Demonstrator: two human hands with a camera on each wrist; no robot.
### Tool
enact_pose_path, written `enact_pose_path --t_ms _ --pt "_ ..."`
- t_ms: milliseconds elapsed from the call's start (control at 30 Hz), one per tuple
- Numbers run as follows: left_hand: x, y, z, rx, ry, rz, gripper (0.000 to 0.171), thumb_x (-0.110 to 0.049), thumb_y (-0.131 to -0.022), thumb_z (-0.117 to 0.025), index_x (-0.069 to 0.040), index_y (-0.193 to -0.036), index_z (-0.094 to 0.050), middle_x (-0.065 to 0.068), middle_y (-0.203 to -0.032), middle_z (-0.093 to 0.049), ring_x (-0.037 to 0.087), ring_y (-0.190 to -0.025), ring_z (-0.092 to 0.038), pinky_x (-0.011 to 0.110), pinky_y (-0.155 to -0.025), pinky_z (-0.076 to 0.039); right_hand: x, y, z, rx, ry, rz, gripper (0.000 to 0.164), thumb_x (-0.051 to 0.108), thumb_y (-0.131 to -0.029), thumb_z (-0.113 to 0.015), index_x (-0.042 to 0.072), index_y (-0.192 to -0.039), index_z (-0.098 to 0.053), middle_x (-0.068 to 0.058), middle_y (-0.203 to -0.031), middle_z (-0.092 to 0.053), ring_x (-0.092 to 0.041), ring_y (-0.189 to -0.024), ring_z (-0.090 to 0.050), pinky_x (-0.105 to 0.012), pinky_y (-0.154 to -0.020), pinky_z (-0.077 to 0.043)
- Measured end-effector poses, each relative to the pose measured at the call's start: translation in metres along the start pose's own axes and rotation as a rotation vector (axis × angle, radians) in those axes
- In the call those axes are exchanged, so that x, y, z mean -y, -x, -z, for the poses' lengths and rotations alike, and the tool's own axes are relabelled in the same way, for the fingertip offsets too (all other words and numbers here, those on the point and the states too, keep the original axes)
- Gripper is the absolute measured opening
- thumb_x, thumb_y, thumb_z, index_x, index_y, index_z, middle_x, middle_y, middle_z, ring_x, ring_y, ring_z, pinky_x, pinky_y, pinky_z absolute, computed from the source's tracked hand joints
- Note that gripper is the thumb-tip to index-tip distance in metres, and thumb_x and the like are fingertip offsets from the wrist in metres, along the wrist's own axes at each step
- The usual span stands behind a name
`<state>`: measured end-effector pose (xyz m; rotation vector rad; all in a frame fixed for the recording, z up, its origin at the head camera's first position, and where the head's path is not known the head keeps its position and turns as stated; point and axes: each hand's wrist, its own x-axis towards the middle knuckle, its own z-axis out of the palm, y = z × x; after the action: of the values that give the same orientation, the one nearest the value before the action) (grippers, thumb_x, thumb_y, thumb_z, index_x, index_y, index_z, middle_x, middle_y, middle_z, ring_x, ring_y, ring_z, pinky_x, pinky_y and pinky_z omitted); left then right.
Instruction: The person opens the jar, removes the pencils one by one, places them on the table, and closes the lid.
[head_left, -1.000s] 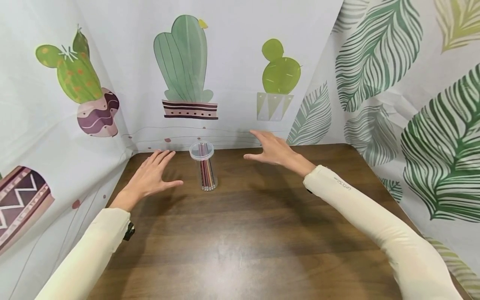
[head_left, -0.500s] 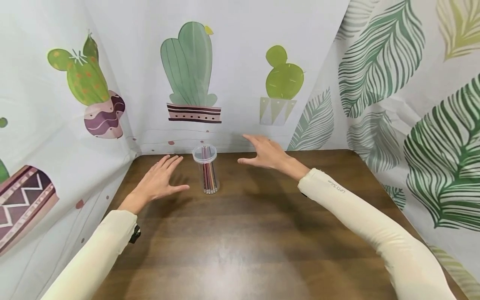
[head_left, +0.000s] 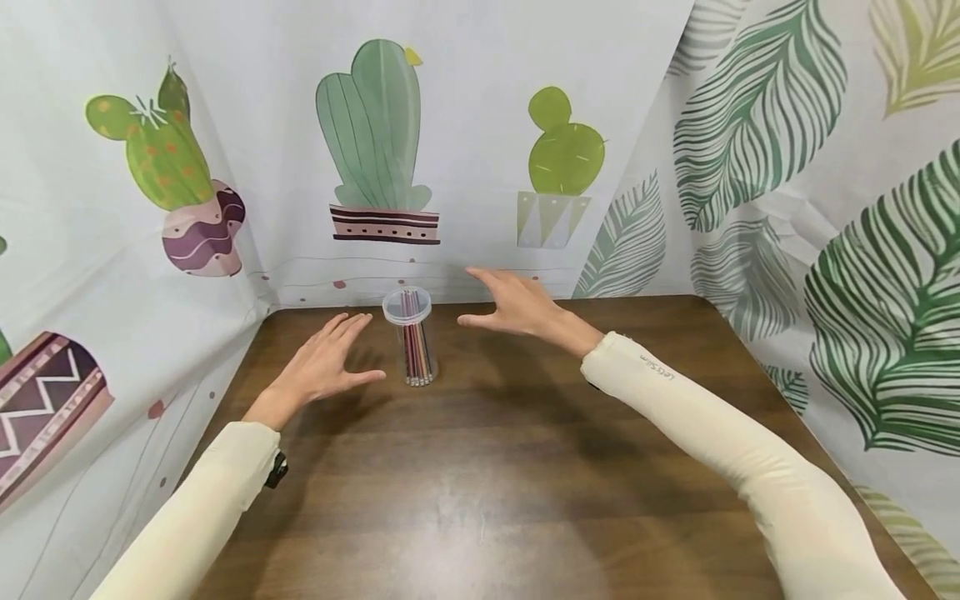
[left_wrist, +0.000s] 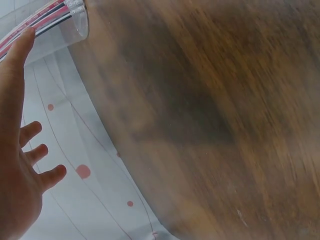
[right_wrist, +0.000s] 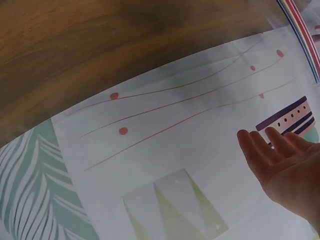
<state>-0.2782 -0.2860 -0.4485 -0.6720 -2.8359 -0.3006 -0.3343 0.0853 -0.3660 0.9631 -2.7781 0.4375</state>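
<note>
A clear cylindrical jar with a translucent lid stands upright near the back edge of the table; several colored pencils are inside it. To its left is my left hand, fingers spread and thumb pointing at the jar, without touching it. My right hand hovers to the jar's right, thumb and fingers apart, also holding nothing. Part of the jar shows at the top left of the left wrist view, behind the thumb. In the right wrist view, pencils appear at the top right corner.
The brown wooden table reaches back to a white curtain printed with cacti. Another hanging cloth with green leaves runs along the right side.
Both hands have come closer to the jar, the left moving right and the right moving left. The jar stays in place; the head view has shifted slightly.
</note>
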Motion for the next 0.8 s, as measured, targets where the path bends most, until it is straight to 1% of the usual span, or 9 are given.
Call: enact_pose_path --t_ms 167,233,400,533,667,800 --pt "-0.005 -0.002 -0.002 0.010 0.011 -0.011 0.112 -0.072 -0.081 -0.075 -0.009 -0.162 -0.033 0.019 -0.161 -0.042 0.043 -0.149 -0.033 0.063 -0.116 -0.036 0.005 -0.002 -0.002 0.006 -0.011 0.014 0.095 0.073 -0.087 -0.068 0.020 -0.161 -0.040 -0.006 -0.157 -0.051 -0.027 -0.139 -0.053 -0.048 -0.109 -0.049" --pt "-0.007 -0.003 -0.003 0.011 0.012 -0.011 0.112 -0.072 -0.081 -0.076 -0.010 -0.163 -0.032 0.019 -0.160 -0.042 0.043 -0.149 -0.034 0.063 -0.115 -0.037 0.007 -0.003 -0.003 0.006 -0.014 0.015 0.095 0.074 -0.087 -0.067 0.021 -0.161 -0.040 -0.005 -0.157 -0.051 -0.026 -0.139 -0.053 -0.048 -0.108 -0.050" --pt "-0.009 -0.007 -0.003 -0.003 0.027 0.017 0.111 -0.071 -0.080 -0.077 -0.012 -0.163 -0.032 0.020 -0.159 -0.043 0.041 -0.149 -0.035 0.065 -0.110 -0.041 0.013 -0.006 -0.003 -0.016 -0.017 0.022 0.094 0.073 -0.087 -0.067 0.021 -0.160 -0.041 -0.004 -0.157 -0.051 -0.026 -0.139 -0.053 -0.048 -0.107 -0.051" --pt "-0.012 -0.008 -0.004 0.012 0.047 0.049 0.112 -0.073 -0.079 -0.076 -0.015 -0.164 -0.031 0.020 -0.159 -0.043 0.040 -0.149 -0.035 0.066 -0.110 -0.042 0.018 -0.008 -0.004 -0.005 -0.016 0.028 0.095 0.075 -0.087 -0.065 0.021 -0.161 -0.040 -0.004 -0.158 -0.050 -0.026 -0.140 -0.053 -0.048 -0.105 -0.052" --pt "-0.013 -0.009 -0.006 0.024 0.062 0.060 0.114 -0.075 -0.079 -0.075 -0.016 -0.165 -0.028 0.020 -0.159 -0.044 0.041 -0.149 -0.035 0.065 -0.111 -0.041 0.024 -0.011 -0.006 0.015 -0.021 0.037 0.096 0.075 -0.088 -0.064 0.020 -0.161 -0.038 -0.005 -0.159 -0.049 -0.027 -0.141 -0.052 -0.049 -0.104 -0.053" --pt "-0.015 -0.012 -0.006 0.033 0.065 0.067 0.115 -0.077 -0.080 -0.072 -0.019 -0.167 -0.024 0.022 -0.159 -0.043 0.041 -0.149 -0.035 0.066 -0.110 -0.042 0.027 -0.013 -0.007 0.008 -0.014 0.034 0.095 0.075 -0.088 -0.065 0.019 -0.161 -0.040 -0.005 -0.159 -0.049 -0.027 -0.141 -0.052 -0.050 -0.101 -0.055"
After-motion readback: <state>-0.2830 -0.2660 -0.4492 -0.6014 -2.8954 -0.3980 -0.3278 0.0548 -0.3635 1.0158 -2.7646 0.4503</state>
